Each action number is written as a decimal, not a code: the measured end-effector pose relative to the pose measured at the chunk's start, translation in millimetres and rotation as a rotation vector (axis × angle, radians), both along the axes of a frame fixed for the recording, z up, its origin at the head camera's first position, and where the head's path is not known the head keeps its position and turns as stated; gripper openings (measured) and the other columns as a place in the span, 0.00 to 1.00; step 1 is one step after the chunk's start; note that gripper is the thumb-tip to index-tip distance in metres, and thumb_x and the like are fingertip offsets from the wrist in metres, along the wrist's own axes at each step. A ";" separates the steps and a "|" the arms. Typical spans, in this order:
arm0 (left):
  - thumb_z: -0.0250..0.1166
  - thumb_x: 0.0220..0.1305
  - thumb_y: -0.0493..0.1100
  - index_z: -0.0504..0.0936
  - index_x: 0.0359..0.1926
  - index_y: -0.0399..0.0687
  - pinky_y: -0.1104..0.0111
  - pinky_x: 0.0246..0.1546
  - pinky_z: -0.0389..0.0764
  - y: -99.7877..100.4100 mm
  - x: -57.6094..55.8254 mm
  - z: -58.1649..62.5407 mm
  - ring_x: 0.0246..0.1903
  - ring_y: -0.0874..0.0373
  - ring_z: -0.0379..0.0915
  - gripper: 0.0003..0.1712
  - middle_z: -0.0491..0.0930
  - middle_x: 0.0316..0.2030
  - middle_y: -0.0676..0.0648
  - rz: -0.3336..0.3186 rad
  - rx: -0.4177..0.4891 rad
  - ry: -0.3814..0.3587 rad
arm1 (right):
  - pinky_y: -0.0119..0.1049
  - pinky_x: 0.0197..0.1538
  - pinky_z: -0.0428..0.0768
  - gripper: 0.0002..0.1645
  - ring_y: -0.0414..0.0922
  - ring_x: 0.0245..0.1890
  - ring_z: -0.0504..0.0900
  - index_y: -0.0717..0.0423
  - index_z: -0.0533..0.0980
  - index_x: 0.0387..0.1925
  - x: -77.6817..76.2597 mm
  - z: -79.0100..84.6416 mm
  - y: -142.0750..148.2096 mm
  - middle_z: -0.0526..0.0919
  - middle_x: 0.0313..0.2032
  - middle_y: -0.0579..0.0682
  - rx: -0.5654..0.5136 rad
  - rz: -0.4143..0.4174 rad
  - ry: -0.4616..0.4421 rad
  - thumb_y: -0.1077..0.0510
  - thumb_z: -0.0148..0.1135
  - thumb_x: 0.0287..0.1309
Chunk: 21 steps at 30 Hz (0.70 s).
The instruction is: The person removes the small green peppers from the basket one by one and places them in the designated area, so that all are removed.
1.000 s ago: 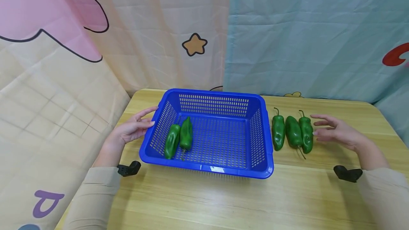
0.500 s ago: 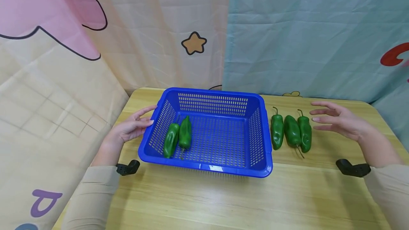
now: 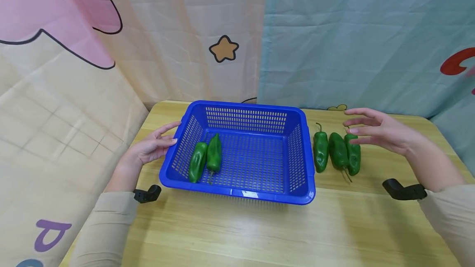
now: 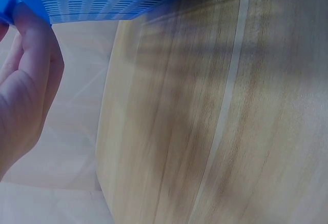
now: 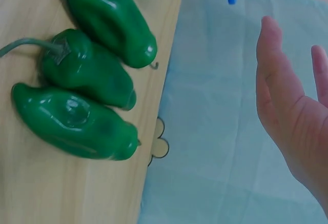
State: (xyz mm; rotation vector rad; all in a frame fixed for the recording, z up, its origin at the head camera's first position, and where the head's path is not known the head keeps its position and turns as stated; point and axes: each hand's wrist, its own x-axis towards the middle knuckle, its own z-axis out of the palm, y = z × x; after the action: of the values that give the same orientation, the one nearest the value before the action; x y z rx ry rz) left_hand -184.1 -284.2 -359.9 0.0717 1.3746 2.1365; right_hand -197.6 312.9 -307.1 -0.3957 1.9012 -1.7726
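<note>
- Right hand: open air leftward from its fingertips to the basket, above rim and peppers.
- Below these fingertips and leftward: right pepper, middle pepper, left pepper, side by side, hardly a slot between.
- Left hand: basket wall bars its fingers inward; passage lies over the rim.
- Past that wall: two inner peppers, then free floor.

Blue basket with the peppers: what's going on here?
A person's left hand touches the left side of a blue basket, where two green peppers lie. The right hand, holding nothing, hovers near three more peppers lying side by side on the wooden table, right of the basket.
</note>
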 end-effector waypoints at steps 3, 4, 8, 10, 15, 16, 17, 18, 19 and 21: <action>0.46 0.67 0.25 0.57 0.64 0.54 0.67 0.39 0.82 -0.2 -0.3 0.6 0.37 0.54 0.80 0.30 0.79 0.42 0.43 0.003 -0.005 -0.003 | 0.41 0.46 0.81 0.27 0.44 0.46 0.78 0.46 0.66 0.59 0.2 4.9 -8.2 0.75 0.50 0.48 -0.004 0.019 0.008 0.72 0.45 0.64; 0.46 0.67 0.25 0.57 0.64 0.54 0.67 0.39 0.82 -0.1 -0.5 0.7 0.37 0.54 0.80 0.30 0.79 0.42 0.42 0.004 -0.006 -0.003 | 0.42 0.46 0.81 0.27 0.44 0.47 0.78 0.46 0.66 0.59 0.6 6.1 -10.8 0.74 0.50 0.49 -0.007 0.028 0.007 0.73 0.45 0.64; 0.46 0.67 0.24 0.55 0.66 0.52 0.67 0.39 0.82 0.2 -0.4 0.4 0.37 0.54 0.80 0.31 0.78 0.42 0.42 0.013 -0.016 -0.006 | 0.43 0.47 0.80 0.27 0.44 0.48 0.77 0.45 0.66 0.59 2.9 9.7 -21.2 0.73 0.51 0.49 0.014 0.059 0.004 0.72 0.46 0.64; 0.47 0.66 0.24 0.54 0.66 0.52 0.67 0.39 0.82 0.3 0.2 0.5 0.37 0.54 0.79 0.32 0.78 0.42 0.42 0.016 -0.020 -0.011 | 0.43 0.48 0.80 0.27 0.44 0.49 0.77 0.45 0.65 0.60 4.0 11.3 -26.3 0.73 0.51 0.49 0.022 0.071 0.008 0.72 0.47 0.64; 0.49 0.66 0.25 0.54 0.66 0.53 0.66 0.39 0.82 -0.4 1.7 1.6 0.37 0.54 0.79 0.32 0.79 0.42 0.43 0.020 -0.040 -0.015 | 0.43 0.48 0.80 0.27 0.44 0.49 0.76 0.46 0.65 0.60 6.2 14.7 -40.8 0.72 0.52 0.50 0.025 0.088 0.011 0.71 0.48 0.64; 0.49 0.66 0.26 0.54 0.66 0.53 0.66 0.39 0.82 -0.4 1.9 1.9 0.37 0.54 0.79 0.32 0.79 0.42 0.43 0.021 -0.045 -0.013 | 0.43 0.48 0.80 0.27 0.44 0.49 0.76 0.46 0.65 0.60 6.7 15.4 -44.0 0.72 0.52 0.50 0.029 0.089 0.009 0.71 0.48 0.64; 0.49 0.66 0.26 0.54 0.66 0.53 0.66 0.39 0.82 -0.4 1.9 2.0 0.37 0.54 0.79 0.32 0.79 0.42 0.43 0.019 -0.050 -0.012 | 0.43 0.48 0.80 0.27 0.44 0.49 0.76 0.46 0.65 0.60 7.3 16.1 -47.2 0.72 0.51 0.50 0.031 0.091 0.007 0.70 0.49 0.64; 0.50 0.66 0.26 0.55 0.66 0.53 0.66 0.39 0.82 -0.3 1.9 2.3 0.37 0.54 0.79 0.32 0.78 0.42 0.43 0.018 -0.054 -0.012 | 0.43 0.49 0.79 0.26 0.44 0.49 0.77 0.46 0.65 0.60 7.9 16.9 -50.5 0.72 0.51 0.50 0.034 0.093 0.006 0.70 0.49 0.64; 0.50 0.66 0.26 0.55 0.66 0.53 0.66 0.39 0.82 0.0 1.9 2.6 0.37 0.54 0.79 0.32 0.78 0.42 0.43 0.018 -0.056 -0.013 | 0.44 0.49 0.79 0.26 0.45 0.49 0.77 0.46 0.65 0.59 8.4 17.8 -53.9 0.72 0.51 0.51 0.038 0.094 0.005 0.70 0.50 0.63; 0.50 0.65 0.26 0.55 0.66 0.53 0.66 0.40 0.82 0.5 1.9 3.1 0.37 0.54 0.80 0.32 0.78 0.42 0.43 0.018 -0.058 -0.012 | 0.45 0.49 0.79 0.25 0.45 0.48 0.77 0.47 0.65 0.58 9.4 19.6 -60.8 0.72 0.50 0.51 0.049 0.095 0.003 0.69 0.51 0.63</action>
State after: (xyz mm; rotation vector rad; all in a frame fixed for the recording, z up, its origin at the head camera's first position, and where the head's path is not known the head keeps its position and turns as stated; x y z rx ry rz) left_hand -182.1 -283.7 -356.8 0.0242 1.4347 2.1063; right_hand -188.3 252.1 -287.5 -0.4629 1.8919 -1.6624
